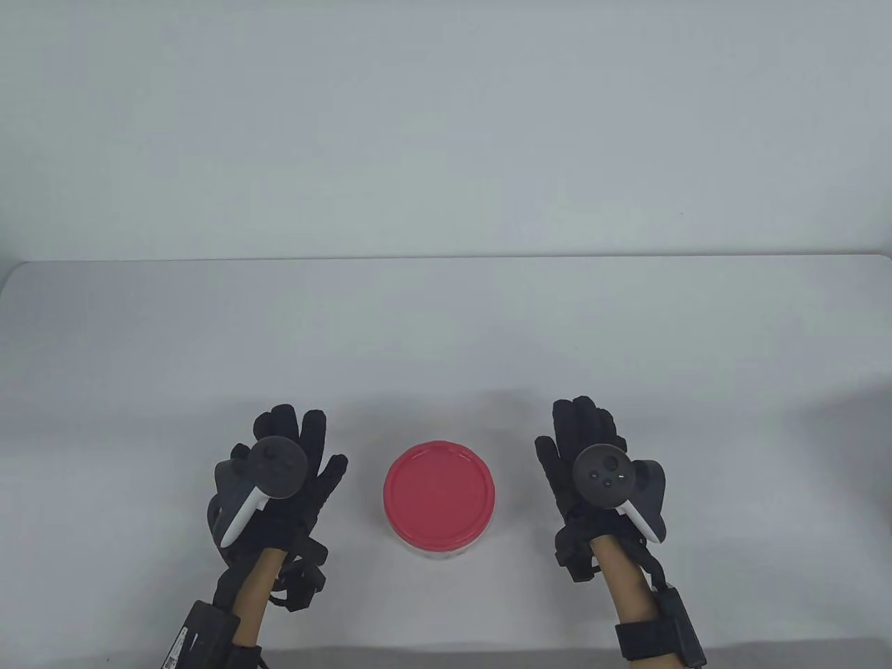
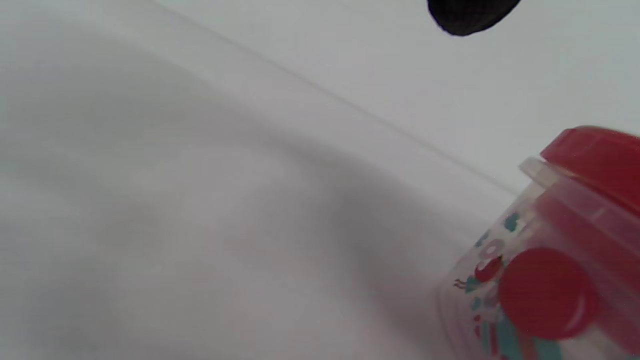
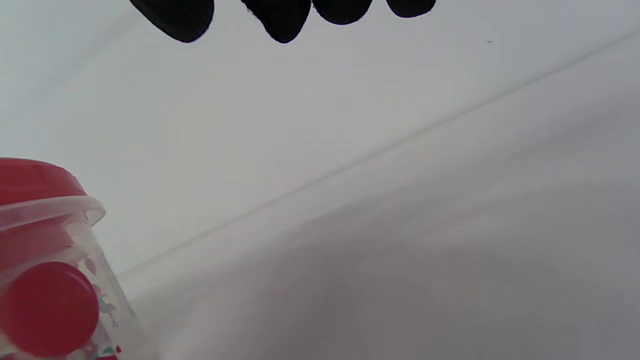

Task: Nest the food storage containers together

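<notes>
The red-lidded container (image 1: pixel 439 500) stands upright on the counter (image 1: pixel 446 334), midway between both hands: at three o'clock from the left hand (image 1: pixel 279 474), nine o'clock from the right hand (image 1: pixel 599 474). Both hands look spread, touching nothing. Smaller containers seemingly sit inside.

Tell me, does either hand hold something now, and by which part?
Nothing is held: left hand and right hand lie open beside the red-lidded container.

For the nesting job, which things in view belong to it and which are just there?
Belongs to the job:
- clear container with printed side
- red lid closed on it
- smaller red-lidded thing seen through its wall
- left hand and right hand, flat either side, touching nothing

Just there:
- white table
</notes>
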A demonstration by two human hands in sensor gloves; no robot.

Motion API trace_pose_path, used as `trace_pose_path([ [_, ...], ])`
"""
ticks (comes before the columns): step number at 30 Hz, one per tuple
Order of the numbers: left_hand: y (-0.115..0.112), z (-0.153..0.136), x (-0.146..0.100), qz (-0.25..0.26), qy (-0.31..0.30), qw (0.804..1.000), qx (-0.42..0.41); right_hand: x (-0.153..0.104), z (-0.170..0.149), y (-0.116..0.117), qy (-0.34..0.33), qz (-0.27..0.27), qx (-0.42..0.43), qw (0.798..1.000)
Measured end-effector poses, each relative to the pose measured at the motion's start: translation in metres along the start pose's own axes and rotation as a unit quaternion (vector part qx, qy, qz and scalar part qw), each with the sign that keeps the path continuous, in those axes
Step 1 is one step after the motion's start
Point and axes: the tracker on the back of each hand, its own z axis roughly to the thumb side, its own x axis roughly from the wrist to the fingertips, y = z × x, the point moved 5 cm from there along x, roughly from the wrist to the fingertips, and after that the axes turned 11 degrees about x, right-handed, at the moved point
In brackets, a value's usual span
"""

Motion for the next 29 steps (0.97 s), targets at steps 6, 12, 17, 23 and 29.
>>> trace_pose_path([
  [6, 0.002, 0.004, -0.004, 0.014, -0.02, 1.0, -0.015, 0.0, -0.001, 0.002, 0.003, 0.004, 0.001, 1.0],
  [12, -0.002, 0.003, -0.001, 0.002, -0.015, 1.0, -0.017, 0.001, 0.001, 0.004, 0.003, 0.011, 0.015, 1.0],
  [17, -0.005, 0.006, 0.0, -0.004, -0.019, 1.0, -0.008, -0.001, 0.001, 0.003, 0.002, 0.007, 0.021, 1.0],
  [23, -0.009, 0.009, -0.001, -0.005, -0.022, 1.0, 0.01, -0.001, 0.0, 0.002, 0.005, 0.004, 0.023, 1.0],
  [29, -0.008, 0.007, -0.001, 0.0, -0.018, 1.0, 0.01, -0.001, -0.003, 0.002, 0.009, 0.004, 0.024, 1.0],
])
